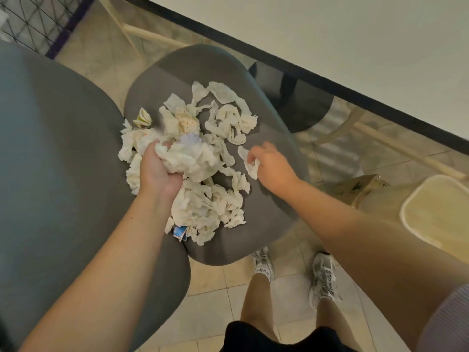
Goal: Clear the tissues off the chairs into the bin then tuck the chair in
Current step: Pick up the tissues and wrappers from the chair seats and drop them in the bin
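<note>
A grey chair seat (264, 219) below me carries a heap of several crumpled white tissues (203, 207), some with orange dots, and a blue wrapper (179, 232) at the near edge. My left hand (158, 168) grips a big wad of tissue (190, 161) at the left of the heap. My right hand (271, 163) pinches a small white tissue strip (250, 161) on the right of the seat. More loose tissues (233, 115) lie toward the far side. The cream bin (411, 201) stands on the floor at the right.
The chair's tall grey backrest (50, 174) fills the left. A white table with a dark edge (330, 74) runs diagonally at the top right. A cardboard box (355, 186) sits by the bin. My shoes (322, 275) stand on the tiled floor.
</note>
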